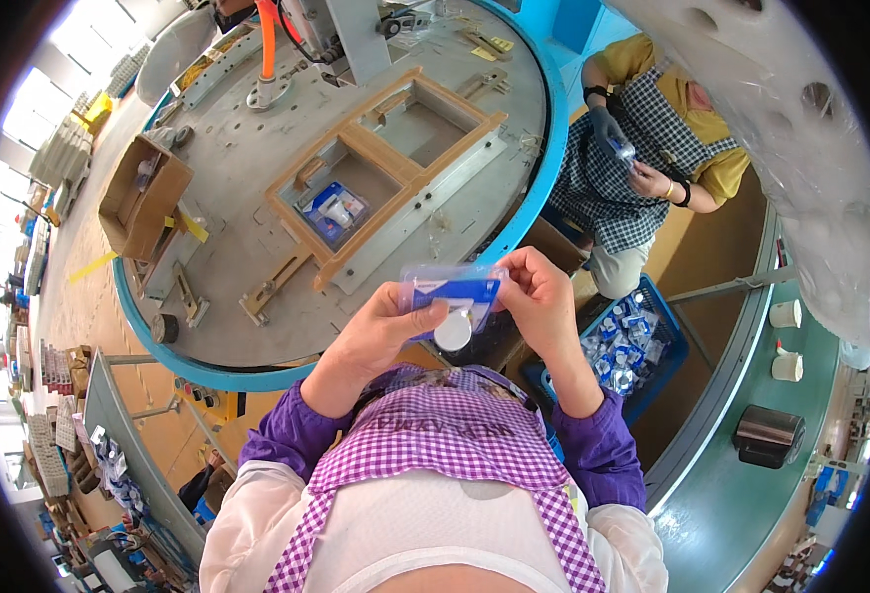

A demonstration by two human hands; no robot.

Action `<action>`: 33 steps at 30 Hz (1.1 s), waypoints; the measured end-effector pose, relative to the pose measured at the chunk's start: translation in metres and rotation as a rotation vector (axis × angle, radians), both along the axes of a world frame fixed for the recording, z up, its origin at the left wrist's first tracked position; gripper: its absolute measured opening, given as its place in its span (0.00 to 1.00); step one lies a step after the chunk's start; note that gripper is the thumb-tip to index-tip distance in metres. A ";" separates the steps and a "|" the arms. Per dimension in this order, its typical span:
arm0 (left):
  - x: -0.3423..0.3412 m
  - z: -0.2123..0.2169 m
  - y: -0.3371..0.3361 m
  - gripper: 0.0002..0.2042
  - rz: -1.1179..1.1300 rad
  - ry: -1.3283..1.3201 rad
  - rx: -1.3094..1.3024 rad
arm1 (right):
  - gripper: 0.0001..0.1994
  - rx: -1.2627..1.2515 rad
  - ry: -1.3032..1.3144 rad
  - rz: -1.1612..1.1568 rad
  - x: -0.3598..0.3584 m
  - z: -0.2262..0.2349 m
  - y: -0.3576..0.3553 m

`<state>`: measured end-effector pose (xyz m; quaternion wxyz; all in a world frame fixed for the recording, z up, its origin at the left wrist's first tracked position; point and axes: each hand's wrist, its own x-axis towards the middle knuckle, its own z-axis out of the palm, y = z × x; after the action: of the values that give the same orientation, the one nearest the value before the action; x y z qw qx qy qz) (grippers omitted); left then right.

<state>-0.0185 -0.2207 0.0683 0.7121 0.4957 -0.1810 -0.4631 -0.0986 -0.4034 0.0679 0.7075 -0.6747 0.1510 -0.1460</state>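
Note:
A clear plastic blister pack [459,288] with a blue and white card is in front of my chest. A round white-capped piece [453,331] shows at its lower part. My left hand [392,321] grips the pack's left side, thumb across the front. My right hand [539,293] is closed, its thumb and fingertips pinching the right edge. Beyond my hands, on the round table, lies a wooden-edged frame [331,265] with two openings. Another blue blister pack [336,212] sits in its nearer opening.
A blue-rimmed round metal table [227,188] carries a cardboard box [143,198] at left and a machine column [361,40]. A blue crate [677,341] full of packs stands to my right. A co-worker [652,138] handles a small pack. A green bench [731,514] holds a metal container [769,436].

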 end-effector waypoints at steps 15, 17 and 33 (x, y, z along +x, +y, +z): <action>-0.008 0.002 -0.007 0.29 -0.079 0.071 -0.318 | 0.01 0.995 -0.011 -0.038 0.002 -0.030 0.004; -0.005 0.004 -0.006 0.29 -0.124 -0.010 -0.291 | 0.01 0.980 0.007 -0.056 -0.001 -0.033 0.006; -0.017 0.068 -0.006 0.06 -0.509 -1.260 -0.472 | 0.06 0.928 0.094 -0.157 -0.016 -0.066 -0.025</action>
<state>-0.0351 -0.2271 0.1360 0.4304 0.4438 -0.7628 -0.1893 -0.1142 -0.4285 0.0023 0.9135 -0.2798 0.2827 -0.0856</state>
